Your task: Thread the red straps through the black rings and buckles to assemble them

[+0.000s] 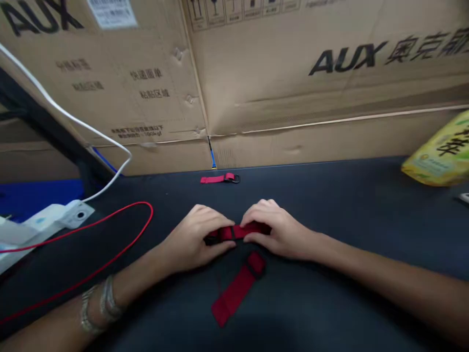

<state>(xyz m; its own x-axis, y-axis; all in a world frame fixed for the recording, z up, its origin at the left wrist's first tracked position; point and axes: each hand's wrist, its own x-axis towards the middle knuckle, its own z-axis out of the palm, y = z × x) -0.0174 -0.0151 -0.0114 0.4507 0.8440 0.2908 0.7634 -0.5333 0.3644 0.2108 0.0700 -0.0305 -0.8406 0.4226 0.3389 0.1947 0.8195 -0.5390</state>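
A red strap (240,231) with a black buckle piece lies between my two hands. My left hand (200,237) is closed on its left end, thumb and fingers on either edge. On the right part of the same strap, my right hand (273,227) has its fingers and thumb closed. Both strap ends are partly hidden by the hands. Just below them, a second red strap (235,293) rests slantwise on the dark table (311,313), its black buckle at the upper end. A smaller red strap (214,179) with a buckle lies farther back.
Large cardboard boxes (256,98) stand along the back edge. On the left are a white power strip (47,220), a white cable (93,129), a red cable (126,247) and a black metal bar (51,124). A yellow package (439,151) is at the right.
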